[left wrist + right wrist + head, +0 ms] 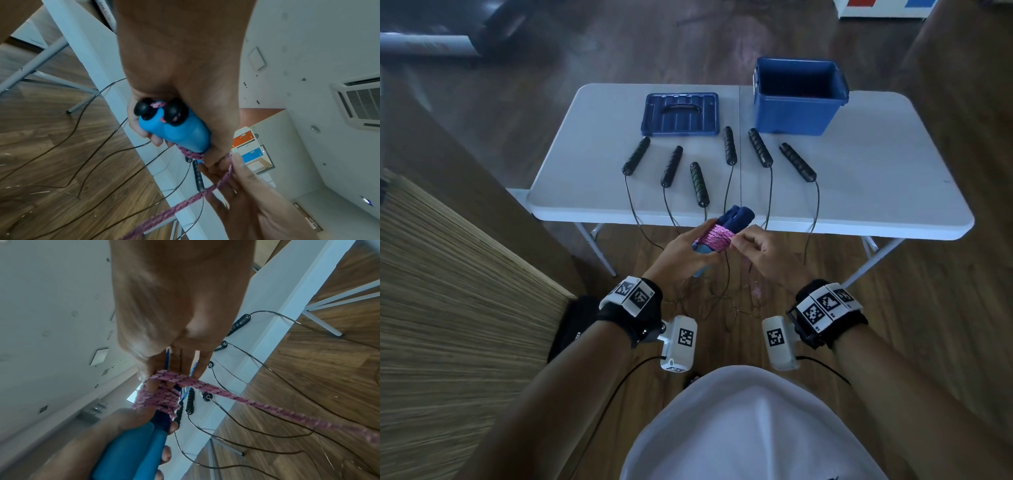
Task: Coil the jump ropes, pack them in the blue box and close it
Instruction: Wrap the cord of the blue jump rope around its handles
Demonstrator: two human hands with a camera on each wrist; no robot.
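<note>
Left hand (681, 251): fingers curled round 2 blue handles (180, 129) held side by side, each with a black end cap, in front of the table's near edge.

Pink rope (715, 236): braided, pink with dark flecks, wound in tight turns round the 2 handles; a loose length trails down toward the floor.

Right hand (763, 253): thumb and fingertips pinching the pink rope just beside the wound turns.

Lid (680, 114): blue, ribbed, with a handle, lying flat on the far left part of the table.

6 black handles (699, 184): ribbed grips, fanned across the middle of the table, each with a thin dark cord running over the near edge to a tangle on the floor.

Blue box (799, 97): open, upright, at the far right of the table, well apart from the hands.

Table (876, 192): white, folding, metal legs.

Floor (945, 325): dark wood planks.
</note>
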